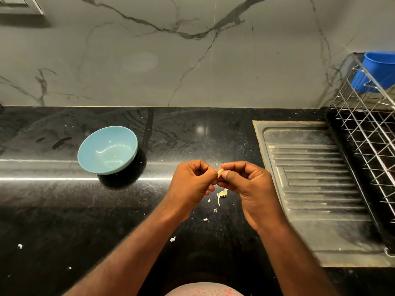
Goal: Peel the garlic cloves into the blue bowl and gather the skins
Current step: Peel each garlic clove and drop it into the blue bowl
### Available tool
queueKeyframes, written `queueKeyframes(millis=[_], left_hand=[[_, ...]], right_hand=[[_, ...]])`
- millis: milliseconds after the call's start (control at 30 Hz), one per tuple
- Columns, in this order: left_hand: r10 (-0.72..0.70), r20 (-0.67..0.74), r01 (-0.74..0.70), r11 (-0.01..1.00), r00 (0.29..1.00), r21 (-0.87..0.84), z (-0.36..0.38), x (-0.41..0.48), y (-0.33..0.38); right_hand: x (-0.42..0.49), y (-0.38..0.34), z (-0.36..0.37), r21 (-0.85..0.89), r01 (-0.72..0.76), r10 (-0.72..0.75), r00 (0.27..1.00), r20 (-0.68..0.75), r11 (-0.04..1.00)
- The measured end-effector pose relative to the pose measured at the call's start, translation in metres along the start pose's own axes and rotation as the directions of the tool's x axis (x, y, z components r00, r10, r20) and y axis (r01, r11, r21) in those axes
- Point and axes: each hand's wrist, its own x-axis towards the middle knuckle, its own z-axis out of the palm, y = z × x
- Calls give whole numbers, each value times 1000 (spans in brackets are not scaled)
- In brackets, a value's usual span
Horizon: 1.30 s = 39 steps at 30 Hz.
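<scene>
Black countertop (pixel 64 210), marble backsplash (pixel 149 60)

No text, brand or number is readable: the blue bowl (pixel 92 150) and blue tub (pixel 382 67) look plain, and the cropped wall plate (pixel 19 5) seems unmarked.

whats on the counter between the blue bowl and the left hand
Head view: just bare black counter between the blue bowl and the left hand, apart from a couple of tiny pale flecks.
</scene>
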Motion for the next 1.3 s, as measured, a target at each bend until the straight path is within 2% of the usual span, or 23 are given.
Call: queueKeyframes(millis=[167, 300, 467, 633, 933, 1200, 1300], left_hand=[[-43, -9, 43, 999, 999, 17, 1, 0, -5], [-49, -24, 50, 998, 998, 35, -1, 1, -7], [16, -2, -16, 996, 1000, 84, -6, 0, -9], [66, 31, -67, 997, 997, 39, -7, -2, -11], [144, 39, -149, 964, 989, 222, -9, -1, -6], [179, -6, -174, 963, 984, 203, -4, -6, -4], [156, -34, -152, 983, 987, 102, -3, -8, -2]], right_hand=[[1, 2, -1, 135, -73, 74, 997, 1, 988], [2, 1, -2, 117, -61, 62, 998, -7, 991], [3, 2, -4, -80, 14, -16, 999, -32, 997], [3, -1, -5, -248, 55, -62, 998, -23, 967], [0, -3, -3, -473, 160, -145, 987, 68, 866], [-3, 0, 1, -381, 167, -166, 986, 35, 909], [-4, 0, 2, -286, 162, -163, 986, 19, 944]])
